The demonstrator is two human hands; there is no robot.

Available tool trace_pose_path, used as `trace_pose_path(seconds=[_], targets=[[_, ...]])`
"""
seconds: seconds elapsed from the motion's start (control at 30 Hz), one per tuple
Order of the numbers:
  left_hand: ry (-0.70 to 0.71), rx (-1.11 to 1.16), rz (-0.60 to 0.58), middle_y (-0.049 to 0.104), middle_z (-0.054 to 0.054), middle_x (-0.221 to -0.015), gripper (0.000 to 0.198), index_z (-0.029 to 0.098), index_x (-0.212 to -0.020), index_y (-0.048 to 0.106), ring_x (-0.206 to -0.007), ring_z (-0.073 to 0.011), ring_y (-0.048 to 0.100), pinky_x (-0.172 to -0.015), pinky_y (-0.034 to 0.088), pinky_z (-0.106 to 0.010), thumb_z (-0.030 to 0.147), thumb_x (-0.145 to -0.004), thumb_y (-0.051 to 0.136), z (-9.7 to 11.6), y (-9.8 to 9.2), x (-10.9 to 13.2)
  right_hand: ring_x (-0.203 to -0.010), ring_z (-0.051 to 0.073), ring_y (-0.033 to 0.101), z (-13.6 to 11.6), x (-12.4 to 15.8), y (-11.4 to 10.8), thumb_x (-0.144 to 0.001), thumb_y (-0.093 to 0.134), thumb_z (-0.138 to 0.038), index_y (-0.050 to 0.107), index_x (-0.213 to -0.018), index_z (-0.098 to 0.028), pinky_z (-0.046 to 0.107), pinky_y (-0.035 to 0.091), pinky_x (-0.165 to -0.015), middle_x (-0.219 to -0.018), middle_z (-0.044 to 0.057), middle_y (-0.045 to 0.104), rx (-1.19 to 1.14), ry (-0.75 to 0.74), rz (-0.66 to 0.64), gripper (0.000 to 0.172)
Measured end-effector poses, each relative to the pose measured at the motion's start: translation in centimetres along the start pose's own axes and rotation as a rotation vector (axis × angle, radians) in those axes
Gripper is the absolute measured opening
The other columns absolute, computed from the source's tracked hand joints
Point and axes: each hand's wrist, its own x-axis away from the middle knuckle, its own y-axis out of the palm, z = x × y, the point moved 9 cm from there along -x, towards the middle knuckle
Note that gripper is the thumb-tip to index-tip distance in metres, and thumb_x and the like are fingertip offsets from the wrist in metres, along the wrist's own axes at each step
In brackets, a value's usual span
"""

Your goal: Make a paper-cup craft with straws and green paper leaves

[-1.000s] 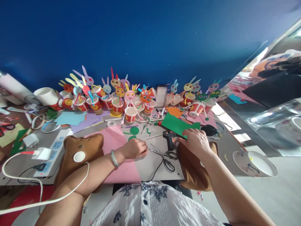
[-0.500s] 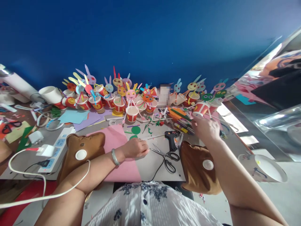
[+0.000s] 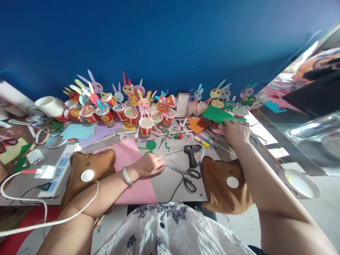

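Note:
My left hand (image 3: 149,165) rests curled on the pink paper sheet (image 3: 134,166), fingers closed; what they hold, if anything, is hidden. A small green paper circle (image 3: 151,145) lies just beyond it. My right hand (image 3: 236,131) is stretched out to the far right of the table and grips a green paper sheet (image 3: 216,114), lifted above a pile of coloured pens (image 3: 208,139). Black-handled scissors (image 3: 187,175) and a black glue gun (image 3: 191,153) lie between my hands.
Several paper-cup rabbit figures (image 3: 145,113) line the back along the blue wall. Two brown bear-shaped pads (image 3: 228,184) sit under my forearms. A white power strip (image 3: 57,170) with cables lies left. An orange sheet (image 3: 198,124) and a paper plate (image 3: 300,182) are on the right.
My right hand moved from the near brown pad away to the far right, carrying the green sheet off the pens. My left hand stayed on the pink paper.

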Motion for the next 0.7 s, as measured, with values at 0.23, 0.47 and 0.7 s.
trace_pose_path(seconds=[0.23,0.47,0.7], targets=[[-0.003,-0.005,-0.018,0.055,-0.002,-0.069,0.036,0.017,-0.076,0.06,-0.062,-0.0141,0.051,-0.06,0.032,-0.031,0.031,-0.104,0.042,0.1,-0.1,0.1,-0.087,0.027,0.054,-0.3,0.0,2.7,-0.1,0.051,-0.037,0.068,-0.114,-0.008,0.036,0.026,-0.071,-0.104,0.026,0.069,-0.08,0.039,-0.19,0.037],[0.001,-0.005,-0.032,0.056,-0.002,-0.071,0.036,0.017,-0.077,0.061,-0.062,-0.0141,0.049,-0.059,0.03,-0.029,0.031,-0.104,0.04,0.1,0.1,0.1,-0.078,0.022,0.057,-1.4,0.3,5.0,-0.094,0.058,-0.035,0.073,-0.088,-0.017,0.035,0.029,-0.065,-0.094,0.016,0.071,-0.135,-0.031,-0.408,0.024],[-0.004,-0.007,-0.011,0.054,-0.002,-0.069,0.037,0.017,-0.075,0.059,-0.062,-0.0136,0.049,-0.059,0.03,-0.03,0.03,-0.104,0.041,0.0,0.1,0.0,-0.088,0.017,0.064,-0.8,0.4,6.9,-0.097,0.061,-0.042,0.066,-0.103,-0.017,0.034,0.052,-0.079,-0.099,0.005,0.067,-0.186,-0.015,-0.475,0.026]])
